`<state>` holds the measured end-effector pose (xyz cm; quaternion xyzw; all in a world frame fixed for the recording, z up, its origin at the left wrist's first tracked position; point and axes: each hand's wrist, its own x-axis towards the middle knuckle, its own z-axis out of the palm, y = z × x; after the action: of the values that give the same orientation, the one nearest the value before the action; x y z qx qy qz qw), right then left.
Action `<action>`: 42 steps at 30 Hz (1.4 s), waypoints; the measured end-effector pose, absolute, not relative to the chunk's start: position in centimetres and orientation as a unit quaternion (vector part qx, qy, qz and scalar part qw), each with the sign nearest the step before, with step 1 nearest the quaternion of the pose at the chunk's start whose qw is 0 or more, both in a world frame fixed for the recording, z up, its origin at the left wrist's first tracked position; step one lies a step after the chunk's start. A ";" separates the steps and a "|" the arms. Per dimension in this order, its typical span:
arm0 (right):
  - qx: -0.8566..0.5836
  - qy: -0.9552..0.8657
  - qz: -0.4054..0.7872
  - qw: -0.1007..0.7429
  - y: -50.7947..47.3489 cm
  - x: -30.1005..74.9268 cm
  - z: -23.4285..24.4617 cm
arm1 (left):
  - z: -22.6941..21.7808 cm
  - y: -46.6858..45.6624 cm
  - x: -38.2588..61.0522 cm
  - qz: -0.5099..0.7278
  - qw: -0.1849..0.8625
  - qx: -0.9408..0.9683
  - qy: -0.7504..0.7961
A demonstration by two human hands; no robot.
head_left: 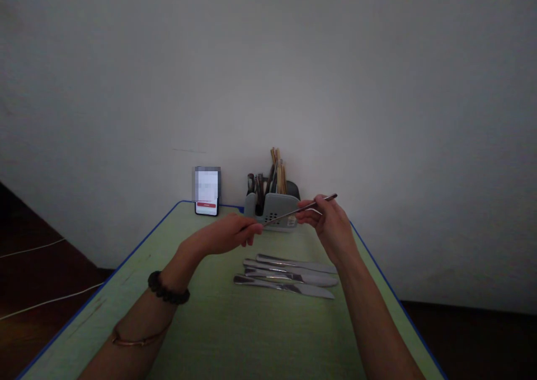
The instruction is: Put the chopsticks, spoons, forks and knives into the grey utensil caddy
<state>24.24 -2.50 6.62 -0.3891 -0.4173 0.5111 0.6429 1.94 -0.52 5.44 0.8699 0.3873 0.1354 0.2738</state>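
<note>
A slim metal table knife (288, 215), seen nearly edge-on, is held level between my two hands above the table. My left hand (232, 233) has its fingers closed on the thin left end. Near the thicker right end, the thumb and fingers of my right hand (333, 223) pinch it. Below them, several shiny table knives (289, 276) lie side by side, handles to the left and blades to the right. My right forearm covers a few blade tips. Directly behind the held knife stands a grey cutlery holder (282, 203), partly hidden by it.
Wooden chopsticks (281, 176) and dark-handled utensils (257, 185) stand in the holder. A lit phone (207, 192) leans on the wall (268, 78) at the back left. The green table (235, 335) has a blue edge; white cables (50, 300) run at its left.
</note>
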 end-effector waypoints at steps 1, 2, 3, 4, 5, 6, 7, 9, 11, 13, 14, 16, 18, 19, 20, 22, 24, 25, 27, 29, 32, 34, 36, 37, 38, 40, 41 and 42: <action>-0.387 -0.417 0.512 0.643 -2.5 24.2 6.7 | 5.5 -0.5 1.9 0.137 0.277 0.869 0.387; -0.386 -0.419 0.513 0.643 -2.6 24.2 6.8 | 5.5 -0.6 1.9 0.138 0.281 0.868 0.385; -0.385 -0.420 0.513 0.642 -2.6 24.3 6.8 | 5.5 -0.6 1.9 0.139 0.286 0.867 0.384; -0.383 -0.423 0.513 0.641 -2.6 24.3 6.9 | 5.6 -0.6 1.8 0.138 0.291 0.866 0.382; -0.380 -0.426 0.515 0.639 -2.6 24.3 6.9 | 5.6 -0.6 1.8 0.137 0.296 0.865 0.381; -0.376 -0.429 0.517 0.638 -2.6 24.4 6.9 | 5.6 -0.6 1.7 0.134 0.297 0.865 0.382; -0.371 -0.433 0.520 0.635 -2.6 24.4 6.9 | 5.6 -0.6 1.7 0.134 0.294 0.865 0.385; -0.368 -0.448 0.523 0.624 -2.6 24.7 6.9 | 5.7 -0.6 1.6 0.139 0.269 0.866 0.397; -0.376 -0.468 0.518 0.609 -2.8 25.0 7.1 | 5.8 -0.7 1.6 0.148 0.239 0.868 0.411; -0.384 -0.487 0.505 0.600 -3.0 25.4 7.3 | 6.1 -0.9 1.7 0.157 0.220 0.870 0.413; -0.386 -0.493 0.497 0.601 -3.1 25.6 7.5 | 6.4 -1.0 1.8 0.161 0.217 0.871 0.411; -0.384 -0.503 0.477 0.610 -3.3 25.8 7.7 | 6.8 -1.4 2.0 0.166 0.231 0.869 0.405; -0.381 -0.513 0.461 0.616 -3.4 25.9 7.9 | 7.3 -1.8 2.2 0.159 0.267 0.865 0.394; -0.379 -0.519 0.455 0.617 -3.5 25.8 8.0 | 7.3 -1.9 2.3 0.153 0.285 0.864 0.386; -0.377 -0.527 0.449 0.616 -3.6 25.6 8.0 | 7.3 -1.9 2.4 0.147 0.292 0.866 0.378; -0.376 -0.553 0.429 0.607 -3.7 25.2 8.1 | 6.7 -1.5 2.6 0.144 0.263 0.877 0.375; -0.381 -0.590 0.394 0.593 -3.9 24.7 8.1 | 5.5 -0.8 2.6 0.152 0.196 0.887 0.389; -0.385 -0.609 0.375 0.584 -3.9 24.5 8.1 | 4.8 -0.4 2.5 0.142 0.179 0.890 0.395; -0.391 -0.643 0.343 0.563 -4.0 24.1 8.1 | 3.3 0.3 2.3 0.123 0.155 0.886 0.420; -0.401 -0.668 0.319 0.539 -4.1 24.0 7.9 | 2.2 0.7 2.1 0.081 0.153 0.880 0.443; -0.417 -0.695 0.292 0.507 -4.0 24.2 7.6 | 1.4 0.5 2.6 0.023 0.172 0.879 0.444; -0.426 -0.708 0.276 0.491 -3.9 24.5 7.4 | 1.3 -0.1 3.4 0.003 0.192 0.885 0.424; -0.436 -0.720 0.265 0.471 -3.8 24.9 7.3 | 1.1 -0.7 4.5 -0.008 0.205 0.893 0.400; -0.440 -0.724 0.263 0.461 -3.8 25.1 7.3 | 1.0 -1.0 5.1 -0.021 0.214 0.899 0.381; -0.444 -0.727 0.264 0.453 -3.8 25.3 7.3 | 0.8 -1.3 5.6 -0.030 0.219 0.906 0.361; -0.450 -0.726 0.272 0.444 -3.7 25.7 7.3 | 0.2 -1.7 6.3 -0.041 0.212 0.914 0.342; -0.451 -0.724 0.275 0.443 -3.7 25.9 7.3 | 0.0 -1.8 6.5 -0.042 0.204 0.916 0.343; -0.452 -0.721 0.278 0.446 -3.7 26.0 7.3 | -0.2 -1.9 6.6 -0.043 0.196 0.916 0.347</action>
<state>25.98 -3.71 7.28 -0.4515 -0.7213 0.2779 0.4456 6.64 -1.91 -0.20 0.9161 0.3470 -0.0434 0.1961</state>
